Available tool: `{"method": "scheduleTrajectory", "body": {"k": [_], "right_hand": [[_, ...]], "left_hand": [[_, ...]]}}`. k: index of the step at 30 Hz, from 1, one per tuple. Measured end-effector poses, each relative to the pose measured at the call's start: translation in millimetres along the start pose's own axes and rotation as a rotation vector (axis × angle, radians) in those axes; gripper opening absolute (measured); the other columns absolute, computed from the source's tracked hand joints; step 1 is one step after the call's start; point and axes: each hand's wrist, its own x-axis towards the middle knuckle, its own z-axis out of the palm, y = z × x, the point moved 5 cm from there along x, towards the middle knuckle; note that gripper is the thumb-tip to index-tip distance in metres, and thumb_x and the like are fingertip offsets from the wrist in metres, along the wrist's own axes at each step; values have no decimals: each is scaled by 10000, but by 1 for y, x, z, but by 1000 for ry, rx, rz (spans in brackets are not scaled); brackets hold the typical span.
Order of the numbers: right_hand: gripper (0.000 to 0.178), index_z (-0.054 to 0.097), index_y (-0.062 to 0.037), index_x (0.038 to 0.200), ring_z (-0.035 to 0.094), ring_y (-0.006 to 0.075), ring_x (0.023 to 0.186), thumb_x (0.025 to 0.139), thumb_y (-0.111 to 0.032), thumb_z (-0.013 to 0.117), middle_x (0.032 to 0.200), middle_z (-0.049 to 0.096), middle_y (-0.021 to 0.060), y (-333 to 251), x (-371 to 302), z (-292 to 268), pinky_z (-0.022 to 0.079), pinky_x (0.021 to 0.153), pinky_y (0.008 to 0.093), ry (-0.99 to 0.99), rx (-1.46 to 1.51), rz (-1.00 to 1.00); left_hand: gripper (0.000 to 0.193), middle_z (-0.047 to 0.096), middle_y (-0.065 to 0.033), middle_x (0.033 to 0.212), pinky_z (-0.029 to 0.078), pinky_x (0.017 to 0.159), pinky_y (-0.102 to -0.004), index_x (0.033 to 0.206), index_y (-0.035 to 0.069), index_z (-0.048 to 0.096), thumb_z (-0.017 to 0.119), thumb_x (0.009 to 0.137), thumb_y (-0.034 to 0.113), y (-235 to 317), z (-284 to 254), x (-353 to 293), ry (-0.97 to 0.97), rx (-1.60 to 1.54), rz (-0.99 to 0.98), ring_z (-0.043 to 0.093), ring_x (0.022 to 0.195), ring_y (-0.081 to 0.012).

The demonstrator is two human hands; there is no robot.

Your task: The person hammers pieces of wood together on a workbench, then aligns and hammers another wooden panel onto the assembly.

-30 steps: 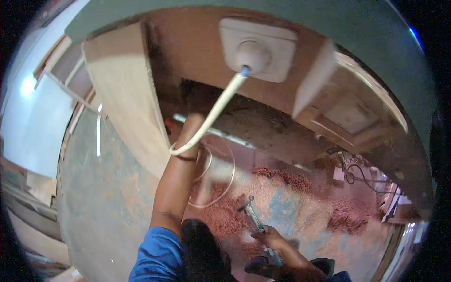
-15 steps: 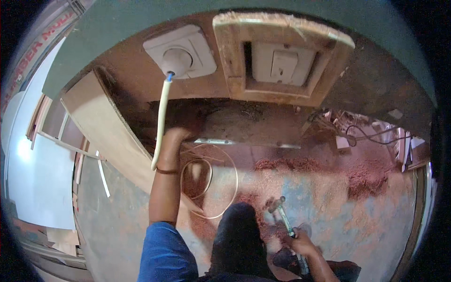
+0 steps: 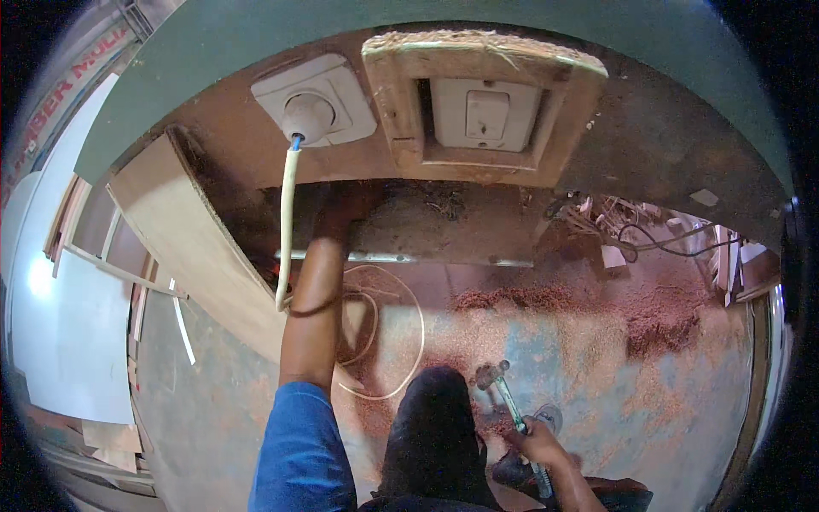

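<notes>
My right hand [image 3: 539, 445] is closed around the handle of a hammer [image 3: 509, 401], low at the right of my knee. The hammer's metal head points up and away from me. My left arm reaches forward under the workbench, and my left hand [image 3: 343, 213] is in deep shadow there, its fingers hidden. Beside that forearm hangs a cream cable [image 3: 287, 230] from a round plug [image 3: 309, 117] in a white wall socket [image 3: 345, 98]. Right of the socket, a white switch [image 3: 486, 115] sits inside a rough wooden frame [image 3: 401, 128].
A green bench top [image 3: 461, 15] curves over the far side. A leaning wooden board [image 3: 196, 230] stands left of my arm. Reddish sawdust [image 3: 665, 320] covers parts of the floor. The cable's loop [image 3: 422, 333] lies near my knee. Tangled wires and scraps [image 3: 631, 239] lie at the far right.
My left hand has gone farther forward into the shadow under the bench. The hammer in my right hand has shifted slightly left, and the whole view has moved a little.
</notes>
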Motion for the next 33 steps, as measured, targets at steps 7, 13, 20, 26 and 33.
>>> {"method": "scheduleTrajectory", "body": {"k": [7, 13, 20, 26, 33], "right_hand": [[236, 635, -54, 864, 542, 118, 512, 966, -260, 693, 647, 596, 15, -11, -9, 3, 439, 479, 315, 4, 82, -64], [626, 477, -95, 1503, 590, 140, 632, 928, -161, 717, 792, 631, 33, 14, 3, 3, 505, 587, 334, -46, 38, -27], [207, 642, -43, 892, 560, 120, 573, 954, -236, 682, 677, 607, 16, 9, 1, 2, 454, 521, 320, 27, 68, -82], [214, 664, -23, 904, 549, 141, 673, 939, -232, 693, 712, 617, 26, 14, -1, 0, 461, 621, 357, 57, 61, -18], [212, 645, -22, 859, 544, 137, 633, 925, -214, 707, 677, 602, 24, 3, -8, -1, 455, 581, 355, 72, 74, -28]], "left_hand": [[325, 632, -234, 1268, 469, 1017, -447, 1233, 43, 643, 600, 943, 184, -10, -11, -18, 17, 28, -26, 598, 1155, -389], [264, 663, -238, 1194, 493, 971, -456, 1164, 64, 689, 587, 944, 169, -9, -8, -34, -249, -176, -186, 623, 1089, -397], [246, 695, -232, 1108, 510, 929, -478, 1118, 78, 710, 566, 960, 201, -24, -4, -24, -86, -118, -116, 652, 1034, -407], [261, 684, -243, 1130, 505, 942, -482, 1142, 68, 694, 558, 959, 195, -3, 14, 4, -59, -93, -26, 644, 1052, -414], [280, 671, -254, 1154, 499, 957, -486, 1170, 57, 674, 548, 957, 188, -1, 11, -10, -59, -98, -4, 635, 1072, -421]]}}
